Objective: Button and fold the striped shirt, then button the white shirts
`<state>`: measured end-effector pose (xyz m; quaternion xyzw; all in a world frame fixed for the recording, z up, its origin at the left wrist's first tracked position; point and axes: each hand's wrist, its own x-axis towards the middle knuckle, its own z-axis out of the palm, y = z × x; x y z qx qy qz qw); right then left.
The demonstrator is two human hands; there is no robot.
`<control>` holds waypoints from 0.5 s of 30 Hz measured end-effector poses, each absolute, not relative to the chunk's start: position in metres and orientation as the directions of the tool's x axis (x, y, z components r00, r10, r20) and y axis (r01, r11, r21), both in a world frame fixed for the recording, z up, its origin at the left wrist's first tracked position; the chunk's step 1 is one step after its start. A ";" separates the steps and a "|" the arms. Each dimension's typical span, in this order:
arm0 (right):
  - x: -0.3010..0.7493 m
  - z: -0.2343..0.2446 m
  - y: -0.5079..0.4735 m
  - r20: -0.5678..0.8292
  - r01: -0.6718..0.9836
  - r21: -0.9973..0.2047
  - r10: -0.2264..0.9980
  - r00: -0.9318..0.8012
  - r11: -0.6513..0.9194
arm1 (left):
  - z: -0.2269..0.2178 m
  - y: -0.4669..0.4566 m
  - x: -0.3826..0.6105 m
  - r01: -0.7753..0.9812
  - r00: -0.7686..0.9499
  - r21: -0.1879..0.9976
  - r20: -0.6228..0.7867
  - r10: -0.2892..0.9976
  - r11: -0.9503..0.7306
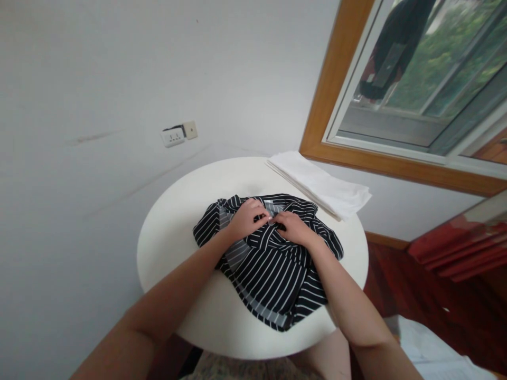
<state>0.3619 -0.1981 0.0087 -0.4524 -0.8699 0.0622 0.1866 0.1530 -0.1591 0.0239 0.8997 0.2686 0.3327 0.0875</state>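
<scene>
Striped garment (273, 274): no readable label or lettering
Wall socket (173, 138): no readable brand or number
Window (428, 100): no readable sign

Head-worn view | looks forward and down | hands (243, 220) near, mid-frame | table (168, 253) beneath, wall (99, 79) beyond

The arms (174, 298) are bare, and a mottled, brownish garment (245, 370) is worn lower down.
</scene>
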 end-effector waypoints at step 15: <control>0.362 0.032 -0.205 0.505 0.414 -0.751 0.852 -0.141 0.514 | 0.028 -0.178 0.157 0.466 0.629 0.333 0.527 0.572 -0.820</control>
